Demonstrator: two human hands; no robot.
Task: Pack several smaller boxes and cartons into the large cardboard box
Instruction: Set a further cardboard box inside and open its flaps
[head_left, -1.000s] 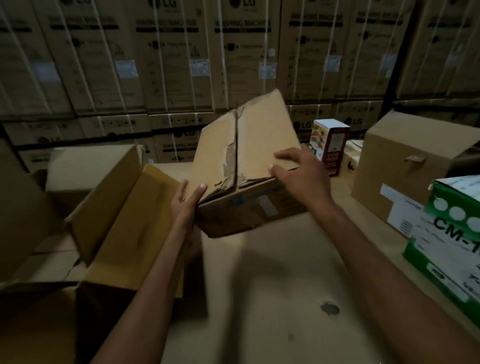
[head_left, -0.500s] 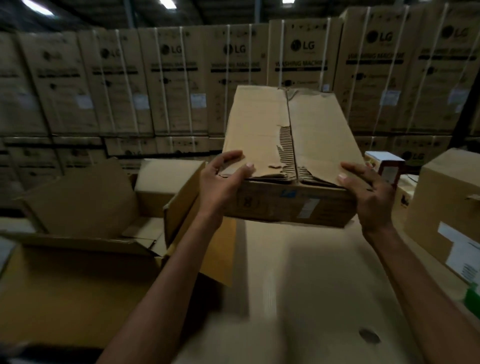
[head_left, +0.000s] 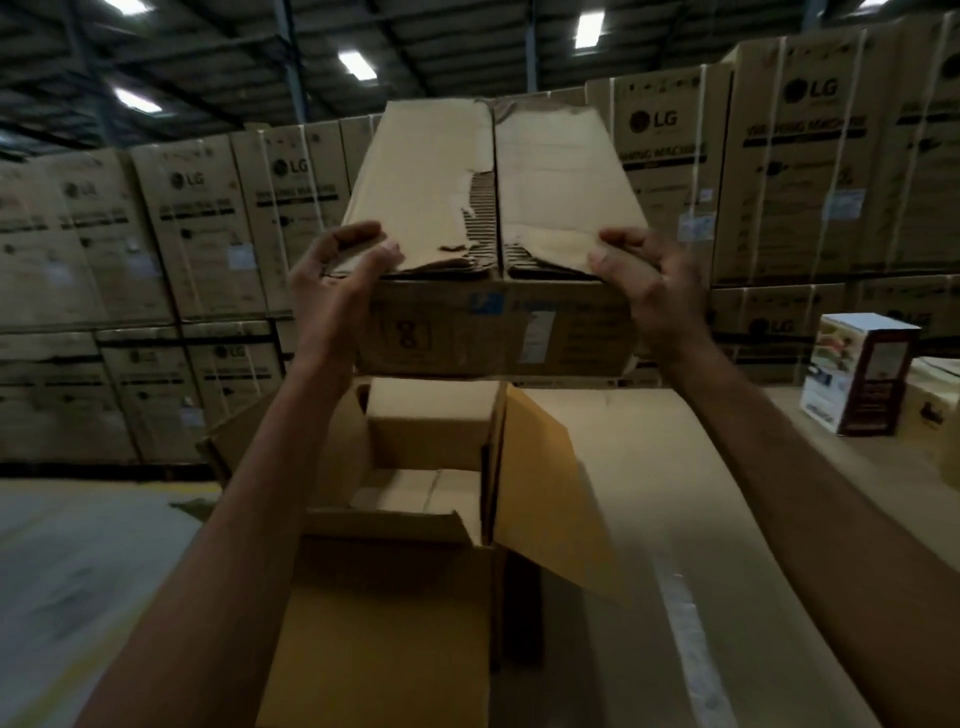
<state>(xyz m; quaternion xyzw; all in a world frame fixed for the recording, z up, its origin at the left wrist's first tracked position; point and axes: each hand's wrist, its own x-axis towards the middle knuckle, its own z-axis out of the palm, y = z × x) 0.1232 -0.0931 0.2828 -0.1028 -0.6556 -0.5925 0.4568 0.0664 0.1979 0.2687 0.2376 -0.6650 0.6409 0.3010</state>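
I hold a worn brown carton with torn top flaps up in the air at chest height. My left hand grips its near left corner, fingers curled over the top edge. My right hand grips the near right corner the same way. Directly below the carton stands the large cardboard box, open, its flaps spread outward. Inside it a smaller brown box sits against the far wall, with another flat carton low on the bottom.
A broad cardboard surface stretches to the right of the open box. A colourful printed carton stands on it at the far right. Stacked LG washing machine boxes wall off the background. Grey floor lies on the left.
Both hands have lifted the worn carton higher and carried it left, from over the cardboard surface to above the open large box. The view has tilted upward.
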